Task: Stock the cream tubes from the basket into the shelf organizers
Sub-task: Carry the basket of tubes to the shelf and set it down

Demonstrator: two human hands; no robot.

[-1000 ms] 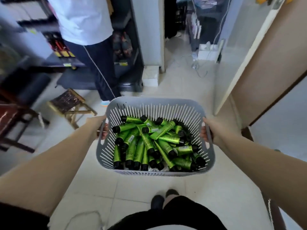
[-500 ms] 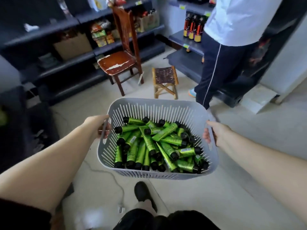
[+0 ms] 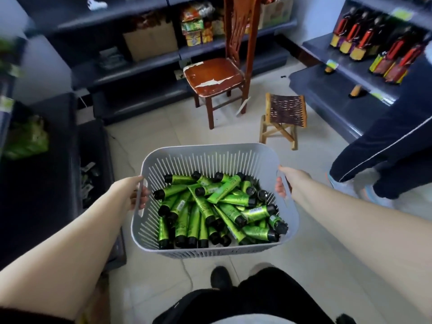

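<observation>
We see the green cream tubes (image 3: pixel 217 206) heaped in the grey slatted basket (image 3: pixel 210 152), held above the tiled floor (image 3: pixel 315 249); our left hand (image 3: pixel 127 191) grips its left handle, our right hand (image 3: pixel 288 181) grips its right handle; beyond stand a wooden chair (image 3: pixel 214 74), a small stool (image 3: pixel 284 118) and dark shelves (image 3: pixel 131 71).

Wooden chair (image 3: pixel 216 73), woven stool (image 3: pixel 285 113), bottles (image 3: pixel 374 50) on shelf.
</observation>
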